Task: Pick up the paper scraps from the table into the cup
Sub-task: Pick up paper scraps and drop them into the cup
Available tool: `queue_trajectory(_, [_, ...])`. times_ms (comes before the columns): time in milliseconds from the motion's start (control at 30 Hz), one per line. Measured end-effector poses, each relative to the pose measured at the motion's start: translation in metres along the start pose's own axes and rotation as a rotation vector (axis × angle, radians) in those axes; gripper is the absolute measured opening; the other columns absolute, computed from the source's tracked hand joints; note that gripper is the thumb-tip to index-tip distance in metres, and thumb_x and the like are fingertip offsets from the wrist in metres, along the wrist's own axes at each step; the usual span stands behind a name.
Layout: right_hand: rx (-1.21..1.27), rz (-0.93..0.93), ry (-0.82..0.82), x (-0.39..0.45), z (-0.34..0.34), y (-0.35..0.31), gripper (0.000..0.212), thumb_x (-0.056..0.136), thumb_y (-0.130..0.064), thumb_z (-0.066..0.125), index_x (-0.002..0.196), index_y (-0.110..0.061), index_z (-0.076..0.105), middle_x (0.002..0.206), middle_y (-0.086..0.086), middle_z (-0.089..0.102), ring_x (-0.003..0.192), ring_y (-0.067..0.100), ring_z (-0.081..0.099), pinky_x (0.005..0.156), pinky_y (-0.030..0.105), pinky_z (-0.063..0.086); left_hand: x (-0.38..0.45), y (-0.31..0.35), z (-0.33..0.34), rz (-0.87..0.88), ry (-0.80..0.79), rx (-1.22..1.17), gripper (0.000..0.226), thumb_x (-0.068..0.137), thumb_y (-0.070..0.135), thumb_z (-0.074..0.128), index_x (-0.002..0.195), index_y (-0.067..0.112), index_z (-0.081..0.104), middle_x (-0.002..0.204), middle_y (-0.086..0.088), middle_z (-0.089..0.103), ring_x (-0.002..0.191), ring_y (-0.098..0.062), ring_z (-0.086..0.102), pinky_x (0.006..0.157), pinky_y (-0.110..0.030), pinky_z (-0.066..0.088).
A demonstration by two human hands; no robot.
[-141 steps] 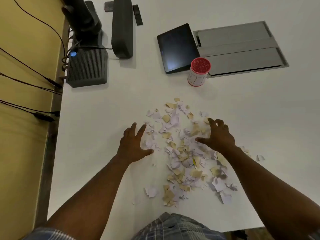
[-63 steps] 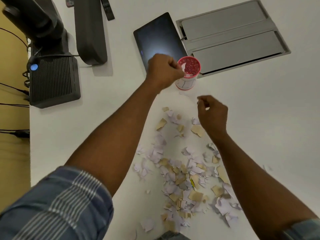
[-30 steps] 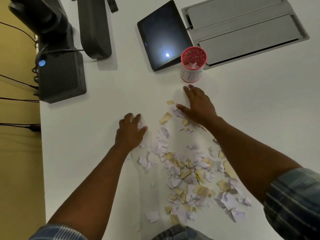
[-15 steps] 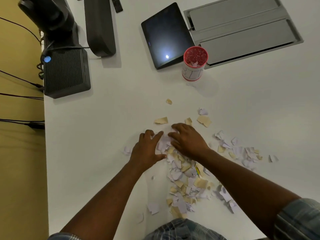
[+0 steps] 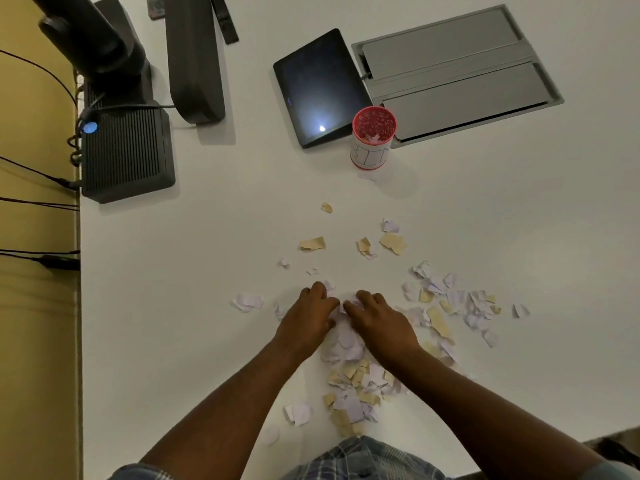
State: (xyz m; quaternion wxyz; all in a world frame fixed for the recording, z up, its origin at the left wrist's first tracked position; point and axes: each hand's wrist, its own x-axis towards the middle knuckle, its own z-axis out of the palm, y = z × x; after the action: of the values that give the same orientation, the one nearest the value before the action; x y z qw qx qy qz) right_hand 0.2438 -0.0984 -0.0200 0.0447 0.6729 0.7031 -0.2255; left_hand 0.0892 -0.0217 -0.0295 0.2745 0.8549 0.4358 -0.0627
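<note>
paper scraps (image 5: 353,379) heaped white and tan on the white worktop (image 5: 207,306), long axis of the heap running from the near edge away toward the cup (image 5: 373,137), with a looser scatter off to the right. left hand (image 5: 306,322) and right hand (image 5: 379,320) pressed down side by side on the far end of the heap, fingers (image 5: 320,292) curled inward over scraps (fingertips nearly meeting). cup upright, well apart, a few scraps inside, just beside a dark tablet (image 5: 320,86) and a grey panel (image 5: 457,71).
</note>
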Motion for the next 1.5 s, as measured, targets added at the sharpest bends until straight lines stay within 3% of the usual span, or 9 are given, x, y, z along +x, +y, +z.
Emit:
queue_trajectory(100, [0.01,-0.037,0.0,0.0,-0.002,0.003,0.03,0.093,-0.014,0.049,0.123,-0.016,0.047,0.114,0.009,0.051,0.094,0.025,0.05,0.059,0.034,0.048,0.002,-0.001,-0.001,-0.001,0.023,-0.075,0.017,0.092,0.02,0.054,0.105,0.016,0.065,0.111,-0.005,0.057,0.099,-0.02,0.056,0.082,-0.033,0.052])
queue_trajectory(267, [0.127,-0.008,0.061,0.013,-0.018,0.015,0.027,0.091,-0.006,0.049,0.114,-0.013,0.061,0.104,0.007,0.06,0.091,0.024,0.059,0.072,0.037,0.053,0.012,-0.004,-0.016,-0.16,0.107,-0.268,0.014,0.084,0.013,0.066,0.096,0.011,0.072,0.101,-0.007,0.068,0.094,-0.02,0.064,0.084,-0.025,0.048])
queue_trajectory(500, [0.535,0.178,0.321,0.038,-0.087,0.044,0.012,0.085,-0.011,0.065,0.087,-0.01,0.076,0.08,0.005,0.074,0.064,0.016,0.065,0.063,0.02,0.048,0.031,-0.014,-0.048,-0.27,0.22,-0.441,0.012,0.072,0.011,0.079,0.083,0.011,0.074,0.084,-0.005,0.072,0.075,-0.012,0.065,0.071,-0.018,0.048])
queue_trajectory(700, [0.751,0.242,0.451,0.076,-0.153,0.067,0.01,0.081,-0.024,0.071,0.086,-0.033,0.072,0.07,-0.011,0.069,0.054,-0.003,0.059,0.056,0.007,0.046,0.043,-0.018,-0.061,-0.266,0.224,-0.549,0.008,0.075,0.007,0.076,0.078,0.012,0.07,0.087,-0.006,0.075,0.083,-0.015,0.071,0.081,-0.032,0.057])
queue_trajectory(833, [0.745,0.287,0.618,0.117,-0.189,0.082,0.014,0.081,-0.029,0.071,0.086,-0.017,0.075,0.079,0.006,0.072,0.067,0.016,0.063,0.068,0.03,0.054,0.051,-0.019,-0.065,-0.257,0.237,-0.548,0.008,0.076,0.007,0.075,0.077,0.01,0.069,0.091,-0.008,0.074,0.085,-0.017,0.071,0.081,-0.03,0.057])
queue_trajectory(1000, [0.624,0.319,0.763,0.176,-0.215,0.098,0.022,0.083,-0.027,0.064,0.083,-0.007,0.073,0.078,0.012,0.071,0.068,0.024,0.063,0.069,0.027,0.052,0.056,-0.014,-0.07,-0.257,0.265,-0.565,0.005,0.078,0.008,0.074,0.078,0.012,0.07,0.089,-0.001,0.075,0.08,-0.01,0.069,0.071,-0.002,0.047])
queue_trajectory(1100, [0.461,0.295,0.702,0.202,-0.218,0.104,0.019,0.084,-0.018,0.06,0.085,-0.004,0.072,0.083,0.015,0.071,0.074,0.025,0.066,0.072,0.025,0.051,0.057,-0.012,-0.073,-0.263,0.294,-0.558,0.005,0.077,0.009,0.075,0.08,0.009,0.071,0.088,-0.002,0.073,0.078,-0.01,0.068,0.07,-0.006,0.049])
queue_trajectory(1300, [0.082,0.27,0.275,0.232,-0.219,0.101,0.026,0.084,-0.019,0.066,0.101,0.001,0.067,0.098,0.018,0.067,0.094,0.032,0.063,0.086,0.036,0.051,0.057,-0.006,-0.081,-0.225,0.33,-0.571,0.009,0.078,0.008,0.074,0.077,0.015,0.07,0.082,0.006,0.069,0.072,-0.001,0.064,0.065,0.001,0.045])
queue_trajectory(1500, [-0.011,0.248,0.217,0.232,-0.232,0.103,0.037,0.083,-0.023,0.068,0.111,0.0,0.062,0.102,0.019,0.065,0.097,0.033,0.061,0.083,0.036,0.048,0.071,0.009,-0.104,-0.155,0.352,-0.565,0.006,0.078,0.009,0.075,0.083,0.012,0.073,0.089,-0.001,0.073,0.078,-0.003,0.068,0.073,-0.01,0.053])
